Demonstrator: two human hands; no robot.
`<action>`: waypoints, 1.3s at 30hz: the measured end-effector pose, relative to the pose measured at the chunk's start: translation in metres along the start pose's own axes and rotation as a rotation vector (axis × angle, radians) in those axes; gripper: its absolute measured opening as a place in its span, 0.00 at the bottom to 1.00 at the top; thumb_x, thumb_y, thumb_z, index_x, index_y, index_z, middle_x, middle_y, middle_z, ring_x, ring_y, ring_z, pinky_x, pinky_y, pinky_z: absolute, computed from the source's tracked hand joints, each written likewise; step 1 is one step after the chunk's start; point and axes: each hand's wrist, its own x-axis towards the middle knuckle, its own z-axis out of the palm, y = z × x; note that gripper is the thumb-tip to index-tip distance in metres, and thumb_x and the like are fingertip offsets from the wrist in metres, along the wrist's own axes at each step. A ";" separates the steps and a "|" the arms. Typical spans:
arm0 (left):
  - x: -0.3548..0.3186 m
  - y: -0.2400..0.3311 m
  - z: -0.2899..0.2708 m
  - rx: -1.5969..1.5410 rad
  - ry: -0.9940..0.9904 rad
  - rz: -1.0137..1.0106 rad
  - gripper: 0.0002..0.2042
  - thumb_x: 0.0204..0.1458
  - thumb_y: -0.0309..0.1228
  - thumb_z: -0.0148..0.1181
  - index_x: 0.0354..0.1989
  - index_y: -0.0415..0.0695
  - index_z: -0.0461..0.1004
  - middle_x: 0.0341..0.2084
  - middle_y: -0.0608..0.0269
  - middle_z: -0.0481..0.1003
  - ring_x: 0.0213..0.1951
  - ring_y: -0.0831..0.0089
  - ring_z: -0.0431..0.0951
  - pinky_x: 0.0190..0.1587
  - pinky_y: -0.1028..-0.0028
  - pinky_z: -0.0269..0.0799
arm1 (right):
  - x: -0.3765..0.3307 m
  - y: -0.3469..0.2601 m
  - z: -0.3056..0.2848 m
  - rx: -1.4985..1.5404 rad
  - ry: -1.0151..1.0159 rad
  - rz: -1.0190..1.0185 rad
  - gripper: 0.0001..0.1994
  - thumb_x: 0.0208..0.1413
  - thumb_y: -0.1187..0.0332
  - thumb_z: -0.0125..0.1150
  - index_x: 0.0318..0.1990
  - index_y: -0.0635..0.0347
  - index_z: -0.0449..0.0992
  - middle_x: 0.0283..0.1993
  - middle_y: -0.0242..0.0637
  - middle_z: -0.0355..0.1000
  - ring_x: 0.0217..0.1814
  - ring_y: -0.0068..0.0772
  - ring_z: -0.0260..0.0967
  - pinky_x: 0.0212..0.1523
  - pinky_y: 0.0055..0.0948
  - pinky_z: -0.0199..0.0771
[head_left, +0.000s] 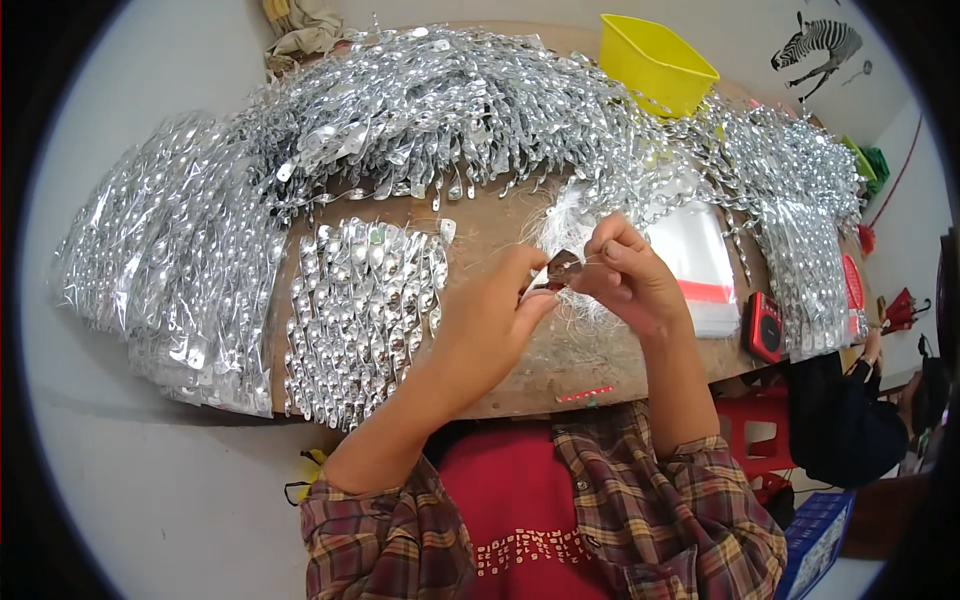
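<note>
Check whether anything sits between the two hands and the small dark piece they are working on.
Nothing visible does. The left hand and right hand both already pinch the small dark piece between their fingertips, above the wooden table; only thin white threads trail around it.

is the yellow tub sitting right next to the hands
No, the yellow tub stands at the table's far edge, well beyond both hands.

Both hands pinch a small dark piece.
</note>
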 end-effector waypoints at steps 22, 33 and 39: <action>-0.018 -0.047 -0.008 -0.416 -0.013 -0.337 0.13 0.52 0.26 0.52 0.45 0.41 0.62 0.27 0.64 0.74 0.27 0.83 0.69 0.29 0.82 0.65 | 0.007 0.016 -0.041 0.101 0.163 0.103 0.04 0.55 0.65 0.54 0.34 0.51 0.69 0.19 0.23 0.63 0.14 0.12 0.47 0.25 0.19 0.50; -0.060 -0.053 -0.003 -0.605 -0.104 -0.443 0.15 0.52 0.24 0.53 0.48 0.39 0.60 0.29 0.61 0.73 0.29 0.79 0.73 0.32 0.81 0.68 | 0.012 0.029 -0.024 0.145 0.067 0.170 0.04 0.55 0.64 0.54 0.34 0.51 0.69 0.21 0.24 0.65 0.15 0.12 0.48 0.28 0.21 0.53; -0.067 -0.058 -0.005 -0.550 -0.347 -0.457 0.19 0.51 0.25 0.55 0.50 0.39 0.59 0.35 0.60 0.73 0.38 0.77 0.73 0.38 0.81 0.67 | 0.011 0.038 -0.008 0.179 -0.029 0.261 0.04 0.56 0.66 0.53 0.36 0.52 0.69 0.28 0.28 0.71 0.14 0.11 0.50 0.31 0.22 0.59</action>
